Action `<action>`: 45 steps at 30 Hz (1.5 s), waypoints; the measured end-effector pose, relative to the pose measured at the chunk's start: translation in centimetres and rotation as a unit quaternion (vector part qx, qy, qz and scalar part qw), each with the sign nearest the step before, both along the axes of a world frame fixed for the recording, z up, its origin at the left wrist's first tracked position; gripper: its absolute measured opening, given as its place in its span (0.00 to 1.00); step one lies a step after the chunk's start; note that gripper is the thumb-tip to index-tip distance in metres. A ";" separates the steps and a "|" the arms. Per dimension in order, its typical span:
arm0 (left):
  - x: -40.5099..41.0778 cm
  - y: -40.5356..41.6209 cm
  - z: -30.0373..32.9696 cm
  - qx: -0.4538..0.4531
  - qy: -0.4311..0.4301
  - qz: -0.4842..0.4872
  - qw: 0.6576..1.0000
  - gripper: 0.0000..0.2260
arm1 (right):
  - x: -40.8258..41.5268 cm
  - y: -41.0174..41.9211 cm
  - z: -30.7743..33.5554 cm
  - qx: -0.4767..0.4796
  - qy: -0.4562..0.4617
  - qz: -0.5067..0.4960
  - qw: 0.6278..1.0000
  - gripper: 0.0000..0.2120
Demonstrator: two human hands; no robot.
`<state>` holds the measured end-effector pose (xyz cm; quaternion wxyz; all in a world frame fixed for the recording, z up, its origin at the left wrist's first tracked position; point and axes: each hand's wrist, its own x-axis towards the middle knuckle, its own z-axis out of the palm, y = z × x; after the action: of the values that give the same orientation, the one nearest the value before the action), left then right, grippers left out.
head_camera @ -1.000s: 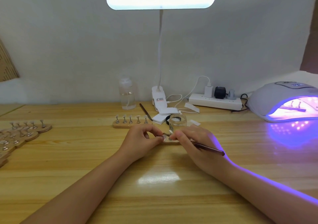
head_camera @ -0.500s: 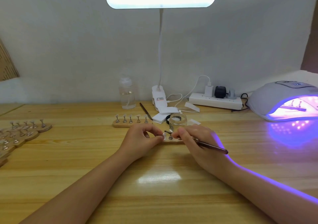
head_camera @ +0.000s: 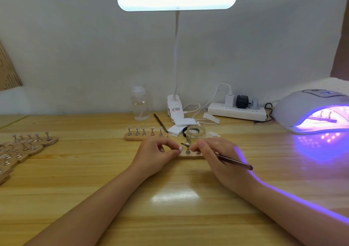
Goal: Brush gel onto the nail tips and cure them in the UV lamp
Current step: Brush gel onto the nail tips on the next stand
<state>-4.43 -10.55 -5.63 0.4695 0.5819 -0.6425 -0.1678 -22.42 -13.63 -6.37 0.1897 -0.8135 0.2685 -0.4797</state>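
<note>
Both hands are parked mid-bench over a small oblong wooden nail-tip stand (head_camera: 190, 156) lying flat on the pale wood-grain bench (head_camera: 94, 189). The left hand (head_camera: 156, 155) has its fingers curled in, thumb and forefinger pinching a tiny white nail tip (head_camera: 180, 149) at the stand's left end. The right hand (head_camera: 221, 158) has its fingers clamped on a thin dark reddish-brown brush (head_camera: 234, 162), handle sticking out to the right, dark bristle end near the metal pegs. Just behind sits a small clear glass jar (head_camera: 195, 133), and left of that a second wooden stand with five white tips (head_camera: 145, 134). More stands are piled at the left edge (head_camera: 24, 147). The white domed UV lamp (head_camera: 313, 111) glows purple far right, with a stand inside. A white clip-on desk lamp (head_camera: 176, 1) has a label on its base, too blurry to read, same with the UV lamp's display.
</note>
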 end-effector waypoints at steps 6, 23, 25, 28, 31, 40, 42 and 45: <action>0.1 -0.1 -0.1 -0.007 0.005 -0.003 1.000 0.10 | 0.0 0.0 -0.1 -0.001 -0.010 0.021 1.000 0.19; 0.2 -0.2 -0.1 -0.016 0.020 -0.026 0.999 0.09 | 0.0 0.0 0.1 -0.025 0.003 0.006 1.000 0.19; 0.2 -0.2 -0.1 -0.013 0.019 -0.024 0.999 0.10 | 0.1 0.0 0.1 -0.028 0.016 -0.001 0.999 0.19; 0.2 -0.2 -0.2 -0.010 0.024 -0.022 0.999 0.11 | 0.1 0.0 0.0 -0.012 -0.014 0.019 1.000 0.20; 0.2 -0.3 -0.3 -0.006 0.023 -0.015 1.000 0.08 | 0.0 0.0 0.0 -0.023 -0.008 0.000 1.000 0.19; 0.2 -0.3 -0.4 -0.019 0.008 -0.029 0.999 0.09 | 0.0 0.0 0.0 -0.011 -0.007 -0.009 1.000 0.20; 0.1 -0.3 -0.4 -0.021 0.012 -0.030 0.999 0.11 | 0.1 0.0 0.1 0.002 -0.002 -0.001 1.000 0.20; 0.1 -0.3 -0.4 -0.017 0.018 -0.030 0.999 0.12 | 0.1 0.1 0.0 0.025 -0.038 0.019 0.999 0.22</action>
<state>-4.29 -10.88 -6.02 0.4857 0.5513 -0.6539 -0.1805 -22.35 -13.52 -6.35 0.2292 -0.7946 0.2577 -0.4997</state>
